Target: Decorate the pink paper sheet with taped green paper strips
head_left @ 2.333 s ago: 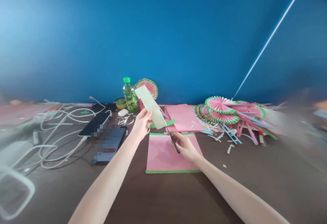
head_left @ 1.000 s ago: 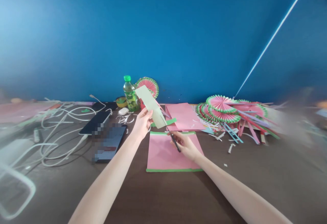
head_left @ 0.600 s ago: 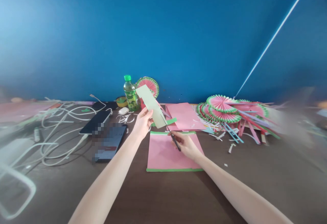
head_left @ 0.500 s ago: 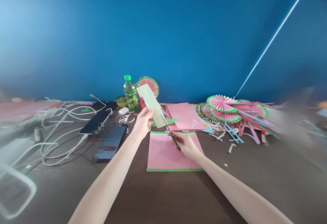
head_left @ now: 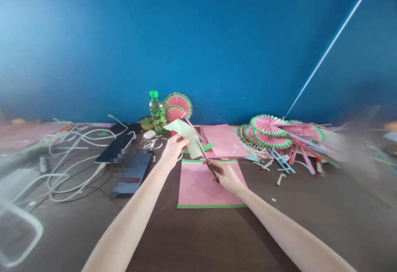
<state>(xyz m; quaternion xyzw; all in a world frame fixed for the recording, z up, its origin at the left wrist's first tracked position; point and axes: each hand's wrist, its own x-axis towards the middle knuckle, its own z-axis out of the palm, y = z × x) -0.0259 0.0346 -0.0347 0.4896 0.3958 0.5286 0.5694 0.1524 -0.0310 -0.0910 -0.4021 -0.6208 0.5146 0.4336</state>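
Observation:
My left hand [head_left: 174, 150] pinches a pale green strip of paper [head_left: 191, 141] by its left edge; the strip's upper end bends over to the left. In my right hand [head_left: 226, 173] is a pair of scissors [head_left: 212, 171] with dark handles, the blades pointing up and left against the strip's right side. How far the blades stand apart is hard to make out. Beneath both hands lies a pink sheet of paper [head_left: 201, 189] with green strips along its top and bottom edges. A green paper piece [head_left: 208, 146] shows behind the blades.
Pink sheets [head_left: 221, 139] lie behind. Folded pink-and-green paper fans [head_left: 268, 129] are piled right, beside coloured strips [head_left: 305, 156] and paper scraps. A green-capped bottle [head_left: 158, 117] stands back left, near another fan [head_left: 179, 106]. Phones [head_left: 115, 148] and white cables [head_left: 74, 160] occupy the left.
The pale green strip has bent, its top end dropping down and to the left. The scissor blades now reach further up along its right side. Both hands stay nearly in place.

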